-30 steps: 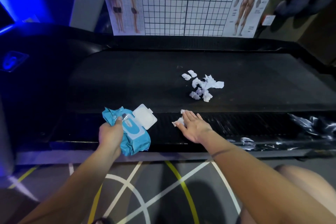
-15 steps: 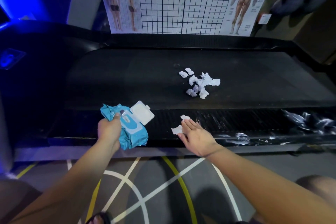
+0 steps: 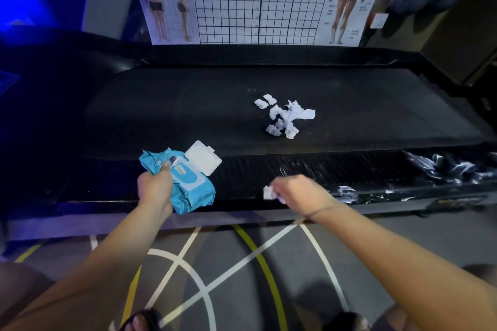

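Tissue scrap [image 3: 268, 192], small and white, now sits pinched at the fingertips of the right hand [image 3: 298, 192], whose fingers have curled in around it. Half a second ago that hand lay flat, fingers straight, on the ribbed side rail [image 3: 349, 166] of the treadmill with two scraps at its fingertips. Now it has drawn back toward the rail's near edge. Only one scrap shows, and motion blur hides whether the second is tucked inside the hand. The rail where they lay looks bare, so I judge the near pickup done.

Left hand [image 3: 156, 187] keeps its grip on the blue wet-wipe pack [image 3: 192, 193], thumb over the top and the white flip lid [image 3: 203, 158] standing open, just above the rail and barely moved.

Farther out on the black belt [image 3: 188, 105], a cluster of torn tissue pieces [image 3: 285, 115] lies untouched and well apart from both hands. That is probably the next thing to gather.
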Motion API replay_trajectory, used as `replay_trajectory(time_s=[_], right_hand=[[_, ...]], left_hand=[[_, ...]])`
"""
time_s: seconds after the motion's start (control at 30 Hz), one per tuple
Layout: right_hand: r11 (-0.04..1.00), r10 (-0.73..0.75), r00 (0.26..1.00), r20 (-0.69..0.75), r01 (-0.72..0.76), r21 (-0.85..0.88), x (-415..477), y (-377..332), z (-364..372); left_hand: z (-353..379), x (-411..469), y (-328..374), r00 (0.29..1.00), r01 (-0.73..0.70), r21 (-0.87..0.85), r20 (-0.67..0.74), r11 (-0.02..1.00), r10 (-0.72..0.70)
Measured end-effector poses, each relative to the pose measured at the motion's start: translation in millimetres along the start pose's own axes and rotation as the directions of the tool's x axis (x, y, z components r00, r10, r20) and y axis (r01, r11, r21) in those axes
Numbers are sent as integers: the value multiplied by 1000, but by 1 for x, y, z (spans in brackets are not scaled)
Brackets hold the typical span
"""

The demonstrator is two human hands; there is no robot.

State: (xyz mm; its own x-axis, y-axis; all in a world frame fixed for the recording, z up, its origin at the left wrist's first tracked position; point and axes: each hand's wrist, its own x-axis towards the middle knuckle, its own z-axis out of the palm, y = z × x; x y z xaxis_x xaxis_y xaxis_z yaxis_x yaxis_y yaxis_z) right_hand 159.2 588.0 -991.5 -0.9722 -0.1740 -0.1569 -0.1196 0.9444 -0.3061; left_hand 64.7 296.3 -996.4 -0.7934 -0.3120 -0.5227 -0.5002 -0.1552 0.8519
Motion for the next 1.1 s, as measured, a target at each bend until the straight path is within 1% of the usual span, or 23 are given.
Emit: replay_trajectory(time_s=[0.03,0.1,0.17,0.2,0.27,0.3,0.33,0.37,0.43,0.5,0.57,0.77,0.93,1.1], right_hand=[[991,56,994,-93,-44,130,4,6,-8],[933,240,941,-238,-155,325,14,21,-24],[880,379,871,-312,-235,412,26,37,-33],[860,420,837,-350,-243,449,31,42,-33],[835,456,770,-446,-196,514,37,41,-28],[837,448,759,-471,-172,519,41,38,-23],[851,421,777,-469,-159,501,46,35,-17],[875,375,818,-437,-157,458,51,33,-7],[930,268,913,-306,-162,329,60,32,13],[960,215,966,-144,-182,213,63,29,29],[974,203,978,-50,-197,115,65,26,36],[979,203,978,36,-203,-17,71,24,32],[979,193,981,24,-191,-68,52,21,28],[980,173,984,50,-167,-107,27,21,21]], left_hand=[[0,0,0,1000,-5,-12,-1,1000,5],[1,-2,-1,1000,-15,-48,3,999,15],[2,-3,-2,1000,-19,-71,6,997,19],[1,-3,-3,1000,-19,-74,7,997,20],[0,-2,-5,1000,-23,-77,13,997,24],[0,-2,-6,1000,-25,-79,14,997,26],[-1,-1,-7,1000,-27,-80,11,996,28],[-2,0,-8,1000,-26,-81,9,996,27],[-4,1,-8,1000,-17,-88,9,996,18],[-6,2,-8,1000,-13,-91,12,996,15],[-8,3,-8,1000,-21,-95,14,995,22],[-10,8,-8,1000,-11,-75,13,997,12],[-5,4,-6,1000,-18,-82,10,996,19],[1,-2,-6,999,-28,-76,24,997,30]])
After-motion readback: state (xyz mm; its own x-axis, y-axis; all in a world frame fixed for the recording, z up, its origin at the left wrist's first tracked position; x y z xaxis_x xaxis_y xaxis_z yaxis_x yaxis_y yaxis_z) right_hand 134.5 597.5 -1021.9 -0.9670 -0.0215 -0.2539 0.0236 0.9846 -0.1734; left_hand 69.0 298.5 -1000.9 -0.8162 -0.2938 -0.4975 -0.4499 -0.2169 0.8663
